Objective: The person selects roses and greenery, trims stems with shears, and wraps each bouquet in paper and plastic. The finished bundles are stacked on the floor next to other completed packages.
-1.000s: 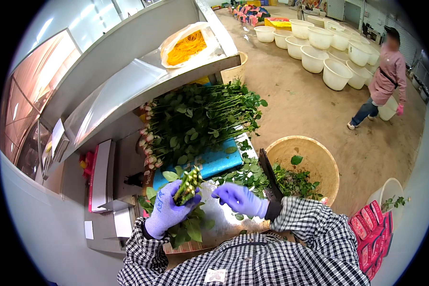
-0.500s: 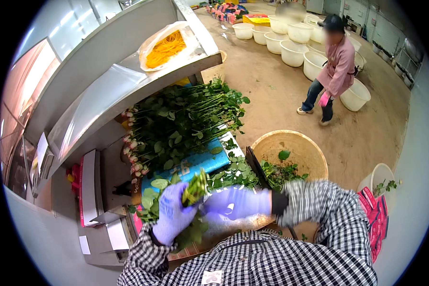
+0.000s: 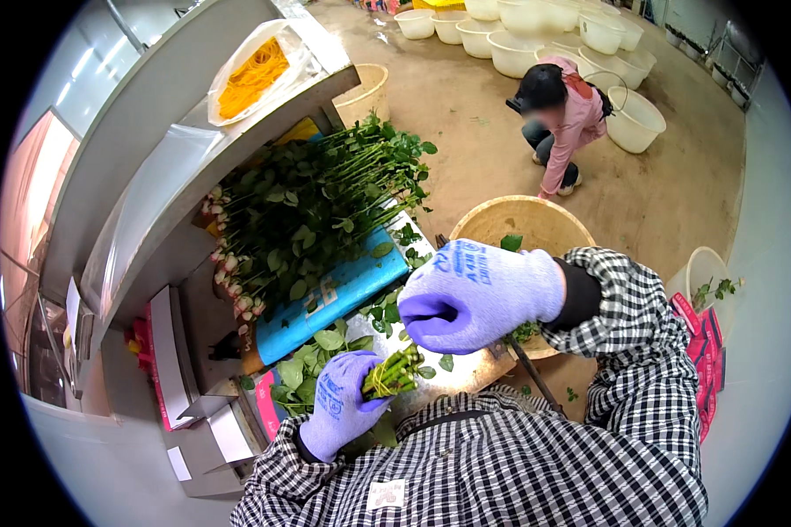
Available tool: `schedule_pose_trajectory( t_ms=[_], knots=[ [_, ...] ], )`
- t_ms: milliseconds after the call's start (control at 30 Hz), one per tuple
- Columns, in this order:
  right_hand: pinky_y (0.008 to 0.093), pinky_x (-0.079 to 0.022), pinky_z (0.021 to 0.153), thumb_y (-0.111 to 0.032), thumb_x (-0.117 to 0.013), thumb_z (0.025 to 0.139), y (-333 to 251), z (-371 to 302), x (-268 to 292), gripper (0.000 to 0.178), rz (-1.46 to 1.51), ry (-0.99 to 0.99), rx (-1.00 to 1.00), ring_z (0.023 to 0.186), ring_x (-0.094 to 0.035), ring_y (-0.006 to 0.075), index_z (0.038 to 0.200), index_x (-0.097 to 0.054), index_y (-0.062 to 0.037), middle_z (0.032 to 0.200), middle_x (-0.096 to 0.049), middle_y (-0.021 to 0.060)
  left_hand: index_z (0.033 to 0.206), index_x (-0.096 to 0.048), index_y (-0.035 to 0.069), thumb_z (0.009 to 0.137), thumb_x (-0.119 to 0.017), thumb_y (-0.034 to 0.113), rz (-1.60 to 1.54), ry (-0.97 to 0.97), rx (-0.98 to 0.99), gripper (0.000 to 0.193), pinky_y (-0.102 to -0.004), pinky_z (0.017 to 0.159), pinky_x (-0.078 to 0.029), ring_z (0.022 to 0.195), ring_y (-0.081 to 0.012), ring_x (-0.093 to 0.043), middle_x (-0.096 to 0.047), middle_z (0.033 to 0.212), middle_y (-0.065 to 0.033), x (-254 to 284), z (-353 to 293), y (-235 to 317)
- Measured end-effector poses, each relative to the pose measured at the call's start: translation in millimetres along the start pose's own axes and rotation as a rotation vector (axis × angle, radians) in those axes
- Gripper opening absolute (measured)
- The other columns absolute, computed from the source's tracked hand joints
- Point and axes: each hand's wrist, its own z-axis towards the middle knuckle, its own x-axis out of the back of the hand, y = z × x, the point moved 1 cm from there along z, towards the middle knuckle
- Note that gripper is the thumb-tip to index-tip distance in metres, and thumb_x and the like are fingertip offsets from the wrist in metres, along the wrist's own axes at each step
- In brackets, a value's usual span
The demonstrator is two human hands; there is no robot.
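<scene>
My left hand [image 3: 338, 406], in a purple glove, is closed around a bundle of cut green stems [image 3: 393, 372]. A yellow band circles the stems near their cut ends. Leaves [image 3: 312, 364] of the bundle spread out behind and below that hand. Up and to the right, apart from the bundle, my right hand [image 3: 479, 299] is curled into a loose fist in a matching glove. Nothing shows in its hollow; its fingertips are partly hidden. Beyond both hands lies a heap of roses [image 3: 299, 211], pale pink heads to the left, stems to the right.
A blue package [image 3: 334, 294] lies before the roses. A shelf holds a bag of yellow bands [image 3: 253, 77]. Past my right hand stands a tan tub [image 3: 523, 213]. A co-worker in pink [image 3: 571, 114] bends down behind it, near several white tubs [image 3: 637, 121].
My right hand has lifted away from the stem bundle, up and to the right. My left hand has moved slightly right and down with the bundle. The co-worker has bent down.
</scene>
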Motion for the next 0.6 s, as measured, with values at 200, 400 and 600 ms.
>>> schedule_pose_trajectory(
  t_ms=[200,400,600],
  knots=[
    [0.0395,-0.046,0.058,-0.019,-0.058,0.081,8,-29,-23,0.016,-0.061,0.153,0.054,0.063,-0.058,0.03,0.07,-0.055,-0.0079,0.063,-0.054,0.0105,0.102,-0.062,0.002,0.07,-0.083,0.025,-0.002,0.006,0.039,0.045,-0.0385,0.077,-0.05,0.088,-0.032,-0.064,-0.065,0.096,-0.0144,-2,3,-4],
    [0.035,-0.049,0.065,-0.021,-0.062,0.079,23,-39,-70,0.017,-0.278,0.491,0.15,0.073,-0.061,0.0236,0.093,-0.061,-0.011,0.082,-0.06,0.0047,0.099,-0.061,0.004,0.064,-0.082,0.018,-0.055,0.031,0.098,0.043,-0.0409,0.079,-0.05,0.088,-0.0347,-0.063,-0.065,0.094,-0.0151,0,7,-4],
    [0.028,-0.05,0.075,-0.023,-0.056,0.095,83,-43,-111,0.027,0.869,0.328,-0.134,0.092,-0.064,0.0138,0.115,-0.061,-0.0061,0.103,-0.067,0.0045,0.096,-0.063,0.003,0.069,-0.082,0.023,-0.08,-0.012,0.159,0.039,-0.0402,0.075,-0.05,0.083,-0.0348,-0.063,-0.066,0.089,-0.0154,-7,31,5]
  ],
)
